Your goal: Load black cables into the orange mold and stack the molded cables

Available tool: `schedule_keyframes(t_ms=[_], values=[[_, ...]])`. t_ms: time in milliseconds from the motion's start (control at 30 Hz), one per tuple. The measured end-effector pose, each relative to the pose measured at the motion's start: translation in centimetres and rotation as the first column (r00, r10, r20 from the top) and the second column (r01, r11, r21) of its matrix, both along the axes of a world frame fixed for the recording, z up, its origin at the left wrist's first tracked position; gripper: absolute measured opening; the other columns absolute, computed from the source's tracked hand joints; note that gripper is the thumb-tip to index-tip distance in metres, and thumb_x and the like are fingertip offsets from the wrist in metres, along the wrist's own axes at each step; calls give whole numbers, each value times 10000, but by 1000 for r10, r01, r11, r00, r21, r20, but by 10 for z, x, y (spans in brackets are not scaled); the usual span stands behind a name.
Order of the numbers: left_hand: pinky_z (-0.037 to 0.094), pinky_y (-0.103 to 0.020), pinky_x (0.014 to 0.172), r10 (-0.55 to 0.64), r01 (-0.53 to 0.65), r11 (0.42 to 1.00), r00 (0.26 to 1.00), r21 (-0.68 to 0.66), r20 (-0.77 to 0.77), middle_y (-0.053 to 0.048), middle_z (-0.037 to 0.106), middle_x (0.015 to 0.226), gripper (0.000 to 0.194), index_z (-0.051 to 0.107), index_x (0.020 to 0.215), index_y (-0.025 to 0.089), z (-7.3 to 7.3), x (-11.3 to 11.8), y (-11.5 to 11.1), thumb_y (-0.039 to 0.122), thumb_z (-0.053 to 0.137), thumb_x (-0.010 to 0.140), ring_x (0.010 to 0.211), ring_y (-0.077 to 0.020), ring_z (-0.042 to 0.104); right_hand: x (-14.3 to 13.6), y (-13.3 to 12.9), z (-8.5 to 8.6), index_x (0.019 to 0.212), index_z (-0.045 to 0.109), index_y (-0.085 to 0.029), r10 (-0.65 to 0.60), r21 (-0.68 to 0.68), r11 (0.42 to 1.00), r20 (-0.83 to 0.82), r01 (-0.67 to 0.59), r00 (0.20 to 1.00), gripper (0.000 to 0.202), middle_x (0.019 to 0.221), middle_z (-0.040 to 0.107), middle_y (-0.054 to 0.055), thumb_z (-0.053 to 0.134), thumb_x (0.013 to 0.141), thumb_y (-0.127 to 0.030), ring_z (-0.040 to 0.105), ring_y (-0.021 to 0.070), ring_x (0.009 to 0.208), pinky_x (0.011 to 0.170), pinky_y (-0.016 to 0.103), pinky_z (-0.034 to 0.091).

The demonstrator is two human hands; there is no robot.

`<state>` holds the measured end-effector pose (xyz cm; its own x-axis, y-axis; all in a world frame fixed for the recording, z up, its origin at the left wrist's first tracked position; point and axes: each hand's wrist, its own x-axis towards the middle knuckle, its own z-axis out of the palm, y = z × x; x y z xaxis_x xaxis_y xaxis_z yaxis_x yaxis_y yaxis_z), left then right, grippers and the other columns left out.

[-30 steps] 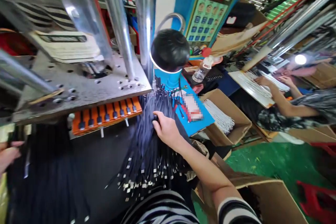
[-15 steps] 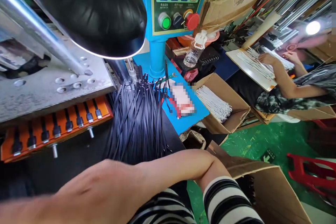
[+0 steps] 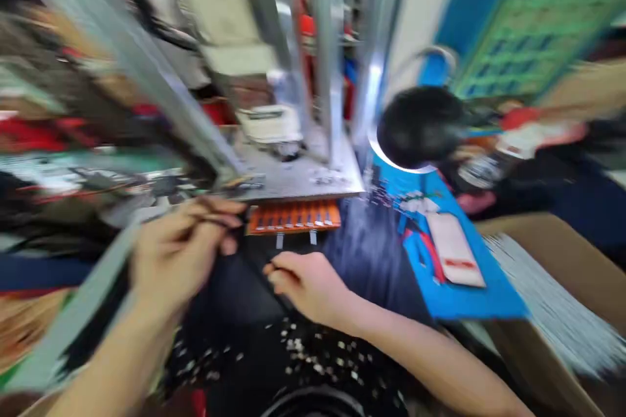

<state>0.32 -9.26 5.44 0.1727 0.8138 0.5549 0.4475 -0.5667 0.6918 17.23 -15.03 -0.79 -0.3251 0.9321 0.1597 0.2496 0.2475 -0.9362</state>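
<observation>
My left hand point(image 3: 178, 251) is raised left of an orange fixture point(image 3: 293, 218), its fingers pinched on a thin dark strand that looks like a black cable. My right hand point(image 3: 308, 287), in front of the fixture, is closed on a black cable point(image 3: 254, 268) that is hard to see against the dark table. Small dark connectors with pale tips lie in a row along the fixture, which sits at the front edge of a metal press plate point(image 3: 323, 179). To its right, a bundle of black cables point(image 3: 372, 241) is spread out. Motion blur hides the fingertips' detail.
A black lamp point(image 3: 423, 127) hangs right of the press columns. On the blue board point(image 3: 493, 303) lie a phone point(image 3: 454, 251) and red-handled pliers point(image 3: 433, 251). Pale scraps point(image 3: 313, 355) litter the table front. White strands point(image 3: 552, 300) fill a box at right.
The view has swung left and back, bringing both hands before the fixture into sight. Earlier, only one blurred arm crossed the lower foreground. The co-worker at right is out of view.
</observation>
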Motion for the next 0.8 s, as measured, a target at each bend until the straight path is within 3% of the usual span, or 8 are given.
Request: schedule_keyframes(t_ms=[100,300,400,567,800], values=[[453,-174,454,-139,145,988,985,-51,105,-17,629,747,263,679,761,148,12,-17,0,335,585,922,489,-54,545,-13,9,-11,845,613,-185,-3,-33,999,-53,2,999,186,649,632,-24,462,946,-225,586,99,585,578,183,404],[424,-158,447,-232,251,966,942,-52,243,-12,561,716,307,686,823,137,15,-28,5,404,574,925,473,-46,522,-30,16,-22,875,616,-181,30,-20,999,-49,-31,998,301,659,617,2,424,971,-392,503,115,543,515,217,363],[422,-167,450,-242,266,962,936,-65,257,-23,553,712,373,649,736,123,11,-39,3,431,563,927,485,-55,524,-38,18,-22,917,630,-172,15,-15,1000,-39,-16,999,340,653,609,7,426,970,-439,474,119,542,517,227,359],[441,-172,473,-238,264,962,933,-63,270,-18,555,748,300,680,850,134,6,-53,4,398,564,930,488,-53,542,-49,23,-19,925,641,-161,53,4,999,14,-53,998,387,663,616,15,413,974,-470,458,114,535,508,228,340],[411,-161,447,-127,151,986,957,-75,260,26,504,572,381,503,617,146,4,-68,6,395,589,893,443,-60,531,-60,21,-21,951,673,-158,115,-24,993,3,-115,993,361,645,581,4,534,901,-487,517,136,596,571,241,380]])
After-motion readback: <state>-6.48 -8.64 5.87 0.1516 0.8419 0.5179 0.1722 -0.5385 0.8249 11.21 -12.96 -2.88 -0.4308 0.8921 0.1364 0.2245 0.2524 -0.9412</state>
